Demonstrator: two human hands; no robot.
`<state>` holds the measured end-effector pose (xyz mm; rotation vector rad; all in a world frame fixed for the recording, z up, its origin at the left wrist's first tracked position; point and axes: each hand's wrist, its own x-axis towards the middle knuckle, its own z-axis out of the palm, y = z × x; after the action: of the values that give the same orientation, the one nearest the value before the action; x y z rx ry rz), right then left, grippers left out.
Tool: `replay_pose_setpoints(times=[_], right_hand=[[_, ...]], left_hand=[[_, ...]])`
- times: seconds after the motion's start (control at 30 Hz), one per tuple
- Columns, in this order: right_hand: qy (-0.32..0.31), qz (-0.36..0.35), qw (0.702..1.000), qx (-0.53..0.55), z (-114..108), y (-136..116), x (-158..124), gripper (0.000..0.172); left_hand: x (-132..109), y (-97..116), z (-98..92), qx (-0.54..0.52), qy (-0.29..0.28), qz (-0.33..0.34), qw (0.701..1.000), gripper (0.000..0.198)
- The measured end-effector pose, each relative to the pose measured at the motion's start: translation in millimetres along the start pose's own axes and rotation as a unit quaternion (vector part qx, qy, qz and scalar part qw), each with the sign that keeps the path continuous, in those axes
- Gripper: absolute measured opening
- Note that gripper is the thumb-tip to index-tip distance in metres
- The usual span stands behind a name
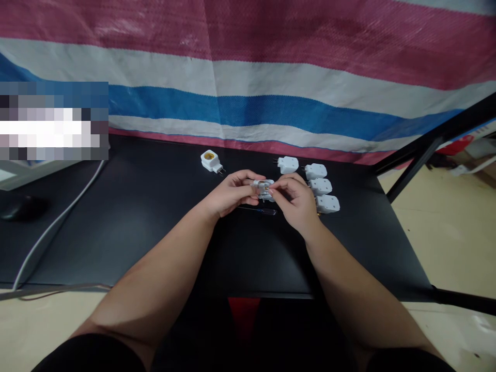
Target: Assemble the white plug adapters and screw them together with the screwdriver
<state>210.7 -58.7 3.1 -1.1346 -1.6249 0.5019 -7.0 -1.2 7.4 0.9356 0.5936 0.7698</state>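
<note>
Both of my hands meet over the middle of the black table (155, 227). My left hand (229, 195) and my right hand (297, 200) are closed from either side on a small white plug adapter (264, 189) with metal parts showing. A thin screwdriver (259, 210) with a bluish handle lies on the table just below the hands. Right of my right hand, several white plug adapters (320, 186) lie in a group. One white adapter with a yellow socket (211, 160) lies apart to the left rear.
A striped red, white and blue tarp (271, 77) hangs behind the table. A white cable (58, 219) runs along the table's left side near a dark mouse (21, 208). A black frame bar (426, 147) rises at the right, with pale floor beyond.
</note>
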Motion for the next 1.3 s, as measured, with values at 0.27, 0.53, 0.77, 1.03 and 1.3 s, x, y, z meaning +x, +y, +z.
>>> replay_pose_setpoints(times=[0.27, 0.53, 0.77, 1.03, 1.3], right_hand=[[0.0, 0.0, 1.0, 0.013, 0.2, -0.6, 0.2, 0.009], [-0.027, 0.121, 0.981, 0.147, 3.5, 5.4, 0.0, 0.024], [-0.067, 0.257, 0.926, 0.268, 3.6, 1.2, 3.0, 0.044], [-0.076, 0.268, 0.925, 0.26, -0.6, 0.5, 3.3, 0.044], [-0.088, 0.236, 0.928, 0.275, -0.9, 0.1, 2.6, 0.065]], left_hand=[[0.0, 0.6, 0.0, -0.003, -0.015, 0.004, 1.0, 0.038], [-1.2, 0.9, 1.0, 0.009, -0.037, 0.016, 0.999, 0.037], [-3.5, 3.1, 3.5, 0.019, -0.062, 0.024, 0.998, 0.034], [-4.0, 2.5, 2.7, 0.044, -0.09, 0.024, 0.995, 0.036], [-3.3, 3.2, 2.3, 0.032, -0.047, 0.051, 0.997, 0.037]])
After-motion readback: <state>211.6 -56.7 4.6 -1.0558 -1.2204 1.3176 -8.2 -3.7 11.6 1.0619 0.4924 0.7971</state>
